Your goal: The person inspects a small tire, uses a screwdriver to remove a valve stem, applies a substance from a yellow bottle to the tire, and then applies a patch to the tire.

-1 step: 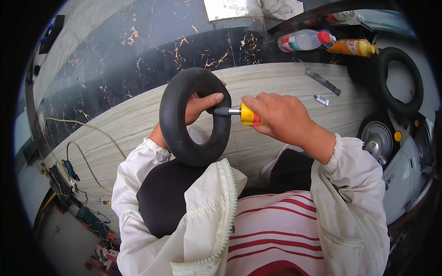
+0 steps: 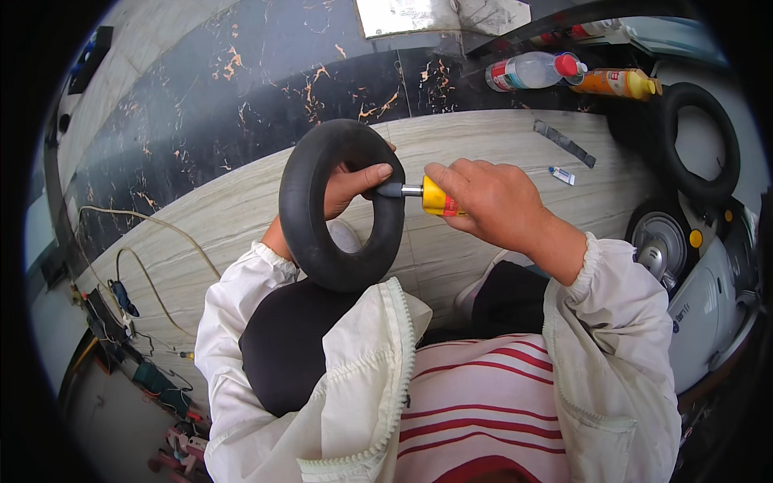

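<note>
At the left, a pale cable [image 2: 171,221] lies in loops on the light streaked floor [image 2: 233,189], close to the left edge of this floor. Next comes a black rubber ring [image 2: 302,209], thick, round like a tube, and held tilted above the floor, short of the floor's far edge. Its surface is matt and smooth, with a soft shine at the upper part, and its lower edge meets the dark knee [image 2: 294,338] in the view. The left hand [image 2: 345,189] holds the right side of the ring: the thumb lies over the inner edge, and a fingertip shows at the outer side. At the same place is the dark grey, tapered tip of a yellow-handled tool [image 2: 437,196]; how hard it presses, I cannot tell. The right hand [image 2: 503,205] has its fingers closed around the yellow handle, and a metal shaft stays bare between handle and tip. Further right, a dark strip [image 2: 564,143] and a small white-and-blue tube [image 2: 562,175] lie on the floor, near its far edge.
</note>
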`<state>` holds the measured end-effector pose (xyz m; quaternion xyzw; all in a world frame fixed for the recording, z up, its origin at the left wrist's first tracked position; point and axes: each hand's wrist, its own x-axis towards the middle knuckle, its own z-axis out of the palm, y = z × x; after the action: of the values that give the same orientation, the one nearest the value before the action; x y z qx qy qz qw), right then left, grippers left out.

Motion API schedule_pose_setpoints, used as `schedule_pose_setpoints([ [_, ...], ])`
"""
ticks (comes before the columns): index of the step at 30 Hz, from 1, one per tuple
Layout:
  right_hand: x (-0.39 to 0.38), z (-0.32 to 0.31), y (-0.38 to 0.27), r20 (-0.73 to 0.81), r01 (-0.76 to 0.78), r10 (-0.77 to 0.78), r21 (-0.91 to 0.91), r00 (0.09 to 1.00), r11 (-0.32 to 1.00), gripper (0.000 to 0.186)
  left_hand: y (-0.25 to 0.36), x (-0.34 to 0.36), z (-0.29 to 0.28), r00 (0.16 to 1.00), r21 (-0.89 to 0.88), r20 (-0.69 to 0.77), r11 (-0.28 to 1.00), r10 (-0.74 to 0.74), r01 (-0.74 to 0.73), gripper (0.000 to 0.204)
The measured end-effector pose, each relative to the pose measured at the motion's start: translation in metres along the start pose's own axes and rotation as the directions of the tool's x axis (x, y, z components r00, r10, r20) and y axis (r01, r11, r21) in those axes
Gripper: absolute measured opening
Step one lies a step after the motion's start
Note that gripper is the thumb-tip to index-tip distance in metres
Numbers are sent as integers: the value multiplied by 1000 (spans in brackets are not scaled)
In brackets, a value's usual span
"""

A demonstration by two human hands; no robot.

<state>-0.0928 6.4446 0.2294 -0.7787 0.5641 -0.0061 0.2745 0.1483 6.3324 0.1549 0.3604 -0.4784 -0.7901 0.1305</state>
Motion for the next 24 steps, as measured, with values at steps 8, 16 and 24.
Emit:
schedule_pose_setpoints([
  [8,-2,-3,0,9,-24,24,-31,1000,999,61,-2,-1,1,1000,-29,-12,999,-18,17,34],
  [16,-3,-5,0,13,23,-23,-32,1000,999,46,-2,-1,-1,1000,-11,-2,1000,5,-5,35],
  [24,-7,-3,-2,22,26,-26,-9,999,1000,48,-2,-2,2,1000,-57,-11,998,-24,23,35],
])
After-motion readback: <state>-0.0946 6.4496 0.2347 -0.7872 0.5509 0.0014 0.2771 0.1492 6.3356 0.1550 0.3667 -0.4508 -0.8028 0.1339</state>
